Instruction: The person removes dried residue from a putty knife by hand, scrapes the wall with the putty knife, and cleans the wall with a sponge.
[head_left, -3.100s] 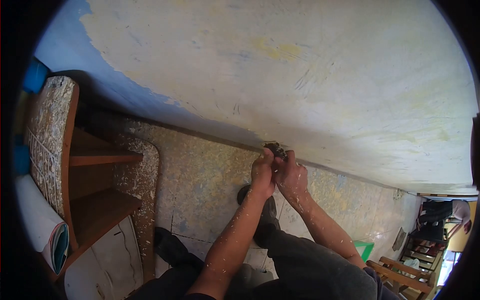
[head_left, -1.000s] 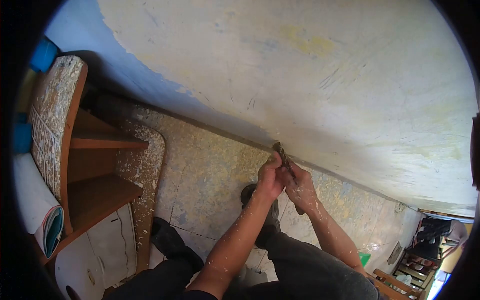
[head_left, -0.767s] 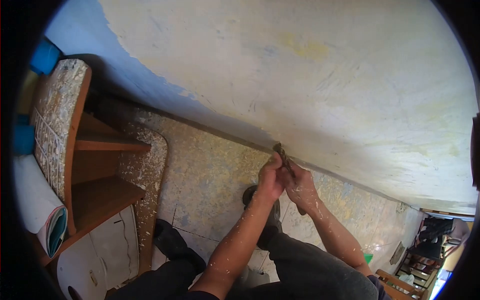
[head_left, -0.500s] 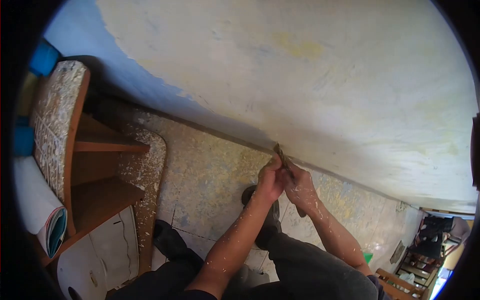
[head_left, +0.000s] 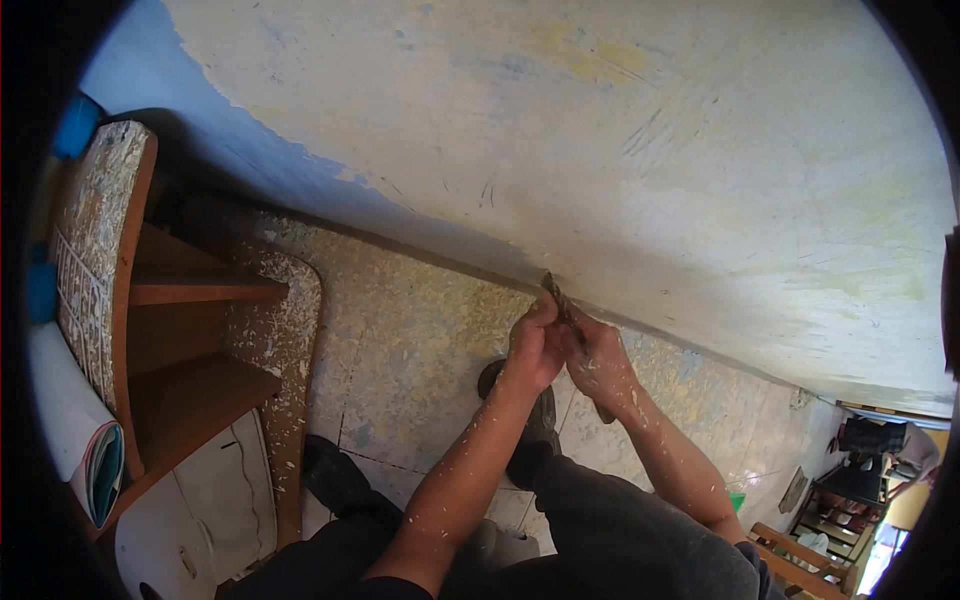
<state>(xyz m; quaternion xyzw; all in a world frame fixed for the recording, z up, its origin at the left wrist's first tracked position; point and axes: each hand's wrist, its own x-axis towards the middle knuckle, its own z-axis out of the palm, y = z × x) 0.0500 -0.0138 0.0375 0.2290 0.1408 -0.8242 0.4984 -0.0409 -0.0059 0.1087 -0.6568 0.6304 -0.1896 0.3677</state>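
A scraper (head_left: 555, 289) with a narrow dark blade and a light handle end is held against the low part of the wall (head_left: 620, 190). My right hand (head_left: 600, 362) is closed round its handle, whose end shows below my palm. My left hand (head_left: 535, 345) is closed at the blade end, with its thumb along the blade; its other fingers are partly hidden. Blue paint (head_left: 255, 160) covers the wall's left part, with a ragged edge where pale, scratched surface begins. Pale flakes stick to both forearms.
Paint flakes lie over the tiled floor (head_left: 400, 330). On the left stands a flake-covered wooden shelf unit (head_left: 205, 293), with folded papers (head_left: 70, 400) beside it. My shoe (head_left: 530, 450) is below my hands. Wooden furniture (head_left: 800, 560) stands at the lower right.
My hands and the scraper have shifted slightly up and left in view, and the surroundings have shifted left too. Both hands keep their grip.
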